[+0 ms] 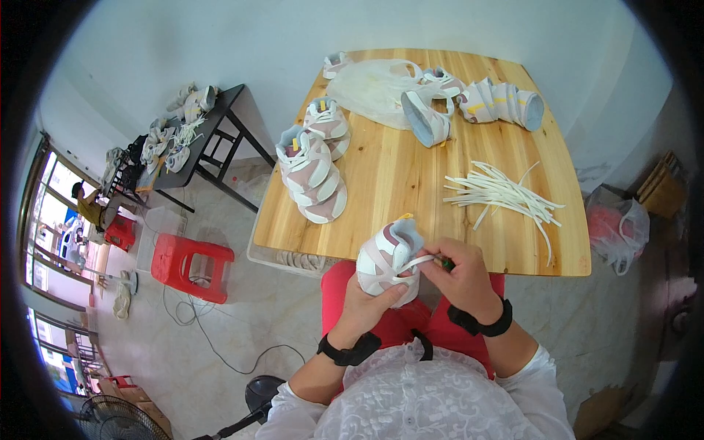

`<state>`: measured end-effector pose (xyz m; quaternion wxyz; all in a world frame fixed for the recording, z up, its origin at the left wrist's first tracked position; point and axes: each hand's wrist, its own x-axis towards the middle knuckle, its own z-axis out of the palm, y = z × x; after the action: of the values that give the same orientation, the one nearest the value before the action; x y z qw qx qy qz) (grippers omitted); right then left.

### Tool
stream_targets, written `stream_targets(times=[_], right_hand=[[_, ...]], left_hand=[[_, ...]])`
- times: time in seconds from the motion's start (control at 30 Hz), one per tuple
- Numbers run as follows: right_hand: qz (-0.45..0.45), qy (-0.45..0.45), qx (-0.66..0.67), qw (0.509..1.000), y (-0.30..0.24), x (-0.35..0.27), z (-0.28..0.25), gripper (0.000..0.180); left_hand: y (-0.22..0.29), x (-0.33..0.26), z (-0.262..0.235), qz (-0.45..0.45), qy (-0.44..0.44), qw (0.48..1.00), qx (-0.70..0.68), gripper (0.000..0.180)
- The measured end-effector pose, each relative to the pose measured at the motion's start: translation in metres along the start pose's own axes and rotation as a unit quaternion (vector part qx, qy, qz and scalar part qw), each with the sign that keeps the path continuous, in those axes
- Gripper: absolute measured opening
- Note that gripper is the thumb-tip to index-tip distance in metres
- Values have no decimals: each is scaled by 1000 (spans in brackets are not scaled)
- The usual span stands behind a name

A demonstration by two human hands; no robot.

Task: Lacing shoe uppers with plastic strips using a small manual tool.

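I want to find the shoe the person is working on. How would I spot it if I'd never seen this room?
Start at the big wooden table and go to its near edge. Just in front of it, over the person's red lap, the left hand holds a small white and mauve shoe, while the right hand pulls a white lace at it. It is the only shoe held up; the others lie on tables.

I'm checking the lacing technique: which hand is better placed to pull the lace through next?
Probably the right hand: it already pinches the white lace, while the left hand cradles the shoe.
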<state>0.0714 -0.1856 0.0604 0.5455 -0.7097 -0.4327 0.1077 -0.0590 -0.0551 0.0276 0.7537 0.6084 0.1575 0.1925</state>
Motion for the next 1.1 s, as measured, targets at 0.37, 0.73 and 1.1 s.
stream_targets(times=[0.37, 0.73, 1.1], right_hand=[[7, -2, -214, 977, -3, 6, 15, 19], [48, -38, -8, 998, 16, 10, 27, 19], [-143, 134, -39, 980, 19, -6, 51, 16]], left_hand=[[-8, -3, -1, -19, -16, 995, -97, 42], [-14, -1, 1, 34, 52, 993, -100, 38], [-1, 8, -3, -24, 111, 952, -283, 37]])
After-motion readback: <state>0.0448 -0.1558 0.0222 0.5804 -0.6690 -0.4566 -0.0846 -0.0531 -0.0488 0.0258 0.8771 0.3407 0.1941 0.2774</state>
